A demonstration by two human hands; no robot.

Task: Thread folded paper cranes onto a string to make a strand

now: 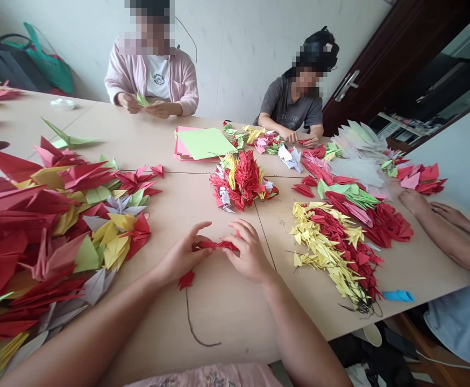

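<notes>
Just below frame centre, the left hand and right hand pinched red paper at 2 ends; it looked light, crushable, best held by folded edges.

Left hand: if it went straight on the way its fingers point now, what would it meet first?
Most likely the right hand, which faces the left hand across the red folded paper between their fingers, though this single view leaves depth unclear.

Pale wall — dark door, beige table
</notes>
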